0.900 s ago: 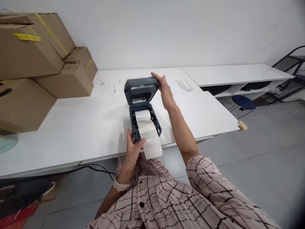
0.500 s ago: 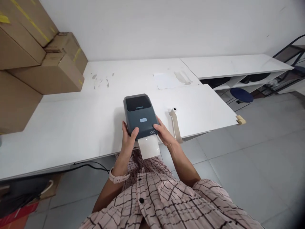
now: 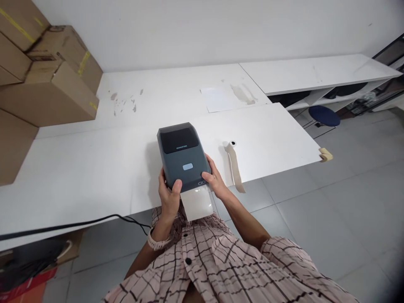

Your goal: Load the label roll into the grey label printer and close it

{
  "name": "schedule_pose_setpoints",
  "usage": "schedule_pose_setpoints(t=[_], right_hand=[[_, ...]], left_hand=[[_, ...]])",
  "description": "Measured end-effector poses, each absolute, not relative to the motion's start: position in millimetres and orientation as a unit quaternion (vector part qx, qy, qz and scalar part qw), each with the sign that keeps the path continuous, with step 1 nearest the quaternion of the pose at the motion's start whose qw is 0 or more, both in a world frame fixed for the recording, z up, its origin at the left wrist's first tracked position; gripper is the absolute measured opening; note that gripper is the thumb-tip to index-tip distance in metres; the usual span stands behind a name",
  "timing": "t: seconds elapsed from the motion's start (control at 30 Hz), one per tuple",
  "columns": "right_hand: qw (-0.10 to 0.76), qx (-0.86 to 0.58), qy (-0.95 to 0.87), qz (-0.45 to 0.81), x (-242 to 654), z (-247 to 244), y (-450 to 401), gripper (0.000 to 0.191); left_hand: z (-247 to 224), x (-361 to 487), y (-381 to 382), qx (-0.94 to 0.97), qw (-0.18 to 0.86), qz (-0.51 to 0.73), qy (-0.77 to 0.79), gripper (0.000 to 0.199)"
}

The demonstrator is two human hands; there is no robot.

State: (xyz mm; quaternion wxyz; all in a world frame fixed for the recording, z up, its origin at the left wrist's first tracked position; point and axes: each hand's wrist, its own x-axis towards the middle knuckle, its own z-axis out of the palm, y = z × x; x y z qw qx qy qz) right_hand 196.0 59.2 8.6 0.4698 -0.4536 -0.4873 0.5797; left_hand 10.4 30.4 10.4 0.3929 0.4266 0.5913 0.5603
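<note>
A dark grey-blue label printer is gripped between my two hands near the front edge of the white table. My left hand wraps its lower left corner, thumb on the top face. On the lower right side my right hand holds it, with the thumb by a small oval mark. A blank white label strip sticks out of the printer's near end and hangs over my lap. Right of the printer lies a small roll of label backing, its tan strip trailing over the table edge.
Cardboard boxes are stacked at the left. A white sheet lies near scuffed patches on the table. A black cable runs along the front edge. A blue stool stands at right; padding covers the table corner.
The view has shifted a little. The printer, held in both hands, appears slightly nearer to me and larger. The black cable now shows higher against the table's front edge.
</note>
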Motion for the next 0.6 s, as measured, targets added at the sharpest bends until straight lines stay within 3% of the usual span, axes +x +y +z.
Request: schedule_pose_setpoints(t=[0.17, 0.23, 0.3, 0.37, 0.5, 0.6], right_hand=[[0.469, -0.445, -0.479, 0.594, 198, 5, 63, 0.114], [0.467, -0.443, -0.471, 0.603, 198, 5, 62, 0.117], [0.469, -0.444, -0.468, 0.603, 198, 6, 61, 0.115], [0.473, -0.447, -0.468, 0.597, 196, 8, 59, 0.111], [0.480, -0.447, -0.475, 0.587, 194, 10, 58, 0.108], [0.473, -0.448, -0.483, 0.585, 194, 11, 57, 0.109]], left_hand=[[2, 0, 16, 0.471, 0.415, 0.528, 0.573, 0.084], [-6, -1, -4, 0.471, 0.336, 0.544, 0.607, 0.079], [-14, 0, -24, 0.443, 0.268, 0.554, 0.652, 0.056], [-16, 5, -37, 0.438, 0.361, 0.512, 0.644, 0.039], [4, 17, -37, 0.360, 0.629, 0.405, 0.557, 0.049], [21, 21, -31, 0.313, 0.687, 0.401, 0.519, 0.052]])
